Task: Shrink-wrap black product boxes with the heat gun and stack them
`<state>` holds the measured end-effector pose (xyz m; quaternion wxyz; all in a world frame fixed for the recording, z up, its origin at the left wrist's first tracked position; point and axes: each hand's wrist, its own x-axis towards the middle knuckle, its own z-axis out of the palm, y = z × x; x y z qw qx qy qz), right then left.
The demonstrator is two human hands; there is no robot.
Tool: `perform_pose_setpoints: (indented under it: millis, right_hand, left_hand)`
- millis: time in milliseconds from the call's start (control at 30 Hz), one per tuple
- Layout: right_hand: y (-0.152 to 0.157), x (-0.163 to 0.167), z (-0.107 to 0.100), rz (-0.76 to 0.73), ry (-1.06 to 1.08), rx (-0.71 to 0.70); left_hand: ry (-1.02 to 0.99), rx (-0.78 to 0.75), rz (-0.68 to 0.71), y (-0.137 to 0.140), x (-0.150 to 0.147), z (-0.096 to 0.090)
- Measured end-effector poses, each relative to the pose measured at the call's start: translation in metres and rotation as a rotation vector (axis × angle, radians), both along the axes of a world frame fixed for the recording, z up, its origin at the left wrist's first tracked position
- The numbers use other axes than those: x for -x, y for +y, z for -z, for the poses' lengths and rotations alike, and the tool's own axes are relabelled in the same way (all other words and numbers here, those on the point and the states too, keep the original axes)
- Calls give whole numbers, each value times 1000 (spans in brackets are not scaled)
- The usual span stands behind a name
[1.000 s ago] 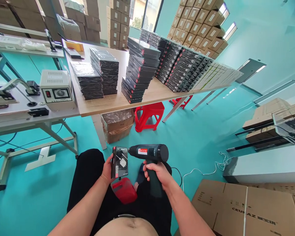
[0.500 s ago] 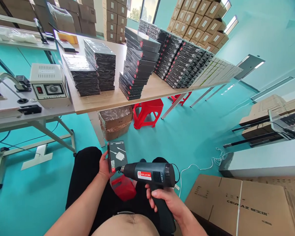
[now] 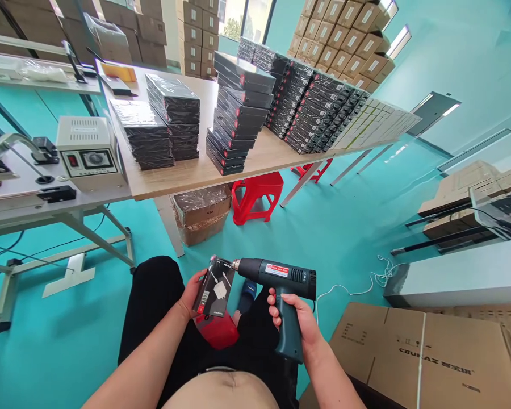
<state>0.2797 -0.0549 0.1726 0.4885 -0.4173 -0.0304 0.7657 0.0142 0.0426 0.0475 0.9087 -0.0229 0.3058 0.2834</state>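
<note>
My left hand grips a small black box by its left side, above my lap. A white plug and cable are printed on the box, which sits tilted. In my right hand is a dark green heat gun, my fingers wrapped round its handle near the trigger. Its metal nozzle points left, close to the box's upper right corner; whether they touch I cannot tell. Below the box, between my legs, part of a red plastic stool shows.
Stacks of shrink-wrapped black boxes stand on the wooden table ahead. A control unit sits on the left bench. Red stools and a carton are underneath. A large carton lies at right; a white cable crosses the floor.
The heat gun has risen and shifted right, its nozzle going from the box's lower corner to its upper right corner. My left hand has tilted the box and moved it slightly right and down.
</note>
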Motion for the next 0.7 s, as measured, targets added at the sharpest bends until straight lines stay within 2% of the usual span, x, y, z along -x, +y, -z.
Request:
perform_pose_setpoints:
  millis: [167, 267, 333, 433, 500, 533, 667, 700]
  right_hand:
    - [9, 15, -3, -33, -38, 1]
    - [15, 26, -13, -85, -165, -57]
    - [16, 30, -24, -207, -278, -113]
    - [14, 30, -41, -542, -364, -178]
    - [16, 29, -47, -673, -397, -205]
    - [19, 29, -49, -662, -431, -212]
    - [32, 33, -49, -390, -568, -206]
    - [33, 34, -49, -388, -565, -207]
  left_hand:
    - [14, -3, 8, -1, -3, -5]
    - [16, 0, 21, -1, -4, -6]
    - [33, -6, 32, -1, -4, -5]
    - [59, -11, 12, -1, -3, -3]
    - [54, -7, -6, -1, -2, -2]
    - [46, -6, -11, -1, -2, -2]
    - [34, -7, -9, -1, -2, -2]
    - [37, -4, -8, 0, -1, -2]
